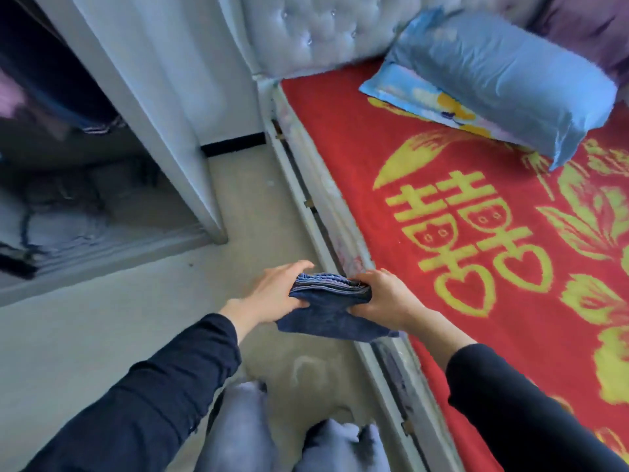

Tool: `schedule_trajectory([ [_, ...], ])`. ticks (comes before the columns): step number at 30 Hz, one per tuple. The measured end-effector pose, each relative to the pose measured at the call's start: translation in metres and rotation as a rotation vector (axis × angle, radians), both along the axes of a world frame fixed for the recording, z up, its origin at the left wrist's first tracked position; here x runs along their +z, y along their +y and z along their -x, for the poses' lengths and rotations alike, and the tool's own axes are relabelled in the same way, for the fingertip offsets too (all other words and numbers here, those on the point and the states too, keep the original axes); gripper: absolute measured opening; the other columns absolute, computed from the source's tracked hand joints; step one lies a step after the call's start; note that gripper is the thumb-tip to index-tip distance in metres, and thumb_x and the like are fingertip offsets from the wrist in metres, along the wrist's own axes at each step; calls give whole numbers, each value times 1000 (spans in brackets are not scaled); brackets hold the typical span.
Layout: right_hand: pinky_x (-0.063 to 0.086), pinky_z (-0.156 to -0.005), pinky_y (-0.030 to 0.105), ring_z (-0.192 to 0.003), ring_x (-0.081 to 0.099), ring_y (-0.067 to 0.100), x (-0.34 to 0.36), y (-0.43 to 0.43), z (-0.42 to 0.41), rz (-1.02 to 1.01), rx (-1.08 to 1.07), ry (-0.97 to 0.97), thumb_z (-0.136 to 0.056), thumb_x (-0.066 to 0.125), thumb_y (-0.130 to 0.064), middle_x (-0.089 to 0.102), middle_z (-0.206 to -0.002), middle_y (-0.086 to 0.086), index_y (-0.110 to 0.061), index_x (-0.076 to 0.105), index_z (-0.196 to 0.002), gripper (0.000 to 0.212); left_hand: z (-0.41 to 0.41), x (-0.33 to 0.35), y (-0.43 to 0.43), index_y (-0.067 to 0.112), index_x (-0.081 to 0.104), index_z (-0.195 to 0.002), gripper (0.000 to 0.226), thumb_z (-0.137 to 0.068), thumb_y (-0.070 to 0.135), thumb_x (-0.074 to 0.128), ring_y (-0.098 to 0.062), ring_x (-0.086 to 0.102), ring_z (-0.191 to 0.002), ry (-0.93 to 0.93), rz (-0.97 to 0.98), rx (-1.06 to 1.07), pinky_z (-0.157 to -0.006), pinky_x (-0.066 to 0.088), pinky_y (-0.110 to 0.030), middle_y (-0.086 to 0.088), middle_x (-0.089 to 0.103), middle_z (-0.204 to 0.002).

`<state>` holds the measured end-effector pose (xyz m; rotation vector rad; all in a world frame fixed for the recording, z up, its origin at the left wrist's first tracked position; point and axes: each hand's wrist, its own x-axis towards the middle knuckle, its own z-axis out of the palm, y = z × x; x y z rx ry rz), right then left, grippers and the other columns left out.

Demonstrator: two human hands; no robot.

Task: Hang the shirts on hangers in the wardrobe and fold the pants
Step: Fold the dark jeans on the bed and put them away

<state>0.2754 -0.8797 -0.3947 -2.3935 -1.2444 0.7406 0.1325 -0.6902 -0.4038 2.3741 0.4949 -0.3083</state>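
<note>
Head view: one folded pair of dark blue pants (326, 310) sits just below centre, toward 6 o'clock, above the floor (102, 328) beside the bed edge. Two hands hold it. The left hand (275, 294) grasps its left end and the right hand (384, 298) grasps its right end. One open wardrobe (143, 97) stands at 10 o'clock. At 3 o'clock lies one red bed cover (476, 267), with one blue pillow (493, 80) on it at 1 o'clock.

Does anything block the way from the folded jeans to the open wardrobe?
Nothing visible does. The left hand and right hand grip the folded jeans above bare floor, and the wardrobe stands open beyond it.
</note>
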Motion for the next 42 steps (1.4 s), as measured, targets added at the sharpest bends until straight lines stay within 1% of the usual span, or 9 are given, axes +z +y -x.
schedule_trajectory([
  [2,45,-73,30,-88,57,19,4,64,17,-4,97,-5,-67,70,-40,67,-90,-3,-25,67,-101,38,34,7,49,26,47,-138,62,-82,32,72,-24,53,-117,10,-69,42,-95,43,-34,1,57,-128],
  [4,47,-72,32,-85,60,19,7,129,39,-22,185,2,-68,72,-42,67,-86,-3,-25,67,-97,34,72,14,103,29,47,-137,59,-83,42,69,-22,54,-113,15,-146,78,-85,41,-29,4,56,-125],
  [8,46,-73,30,-85,58,17,2,260,90,-40,303,39,-71,75,-41,66,-88,-6,-26,67,-99,33,148,21,210,30,47,-133,56,-85,53,62,-19,56,-110,27,-197,169,-86,43,-31,8,58,-124],
  [12,45,-67,28,-77,54,14,-9,380,152,-49,419,55,-73,71,-39,63,-81,-8,-26,64,-89,22,222,11,304,26,47,-135,53,-89,46,60,-18,54,-114,22,-234,277,-94,42,-31,7,56,-130],
  [15,49,-66,35,-73,57,19,-11,437,183,-62,460,65,-71,66,-39,64,-75,-4,-21,64,-81,20,257,4,350,25,47,-135,49,-90,37,61,-16,55,-114,-10,-231,345,-94,40,-25,6,56,-131],
  [25,47,-69,33,-78,58,21,-43,611,228,-2,534,2,-68,72,-34,64,-80,-3,-19,64,-84,23,303,-36,510,22,45,-137,51,-92,41,58,-19,52,-117,62,-219,381,-95,40,-29,3,55,-132],
  [34,45,-85,30,-104,53,23,-174,768,231,82,517,-72,-77,70,-32,64,-105,0,-23,63,-106,31,294,-176,670,20,42,-138,48,-92,27,56,-23,51,-117,151,-47,400,-95,41,-34,-3,51,-133],
  [38,37,-79,25,-103,53,25,-260,819,220,24,485,-139,-79,67,-30,64,-103,0,-22,63,-104,26,280,-269,727,23,40,-138,47,-94,30,54,-24,50,-119,97,-117,376,-96,42,-37,-1,50,-135],
  [42,40,-89,30,-110,49,25,-341,865,204,-18,449,-241,-81,69,-31,63,-113,2,-23,62,-113,34,263,-354,776,20,38,-142,49,-96,30,53,-26,48,-125,4,-253,351,-94,41,-33,-3,46,-142],
])
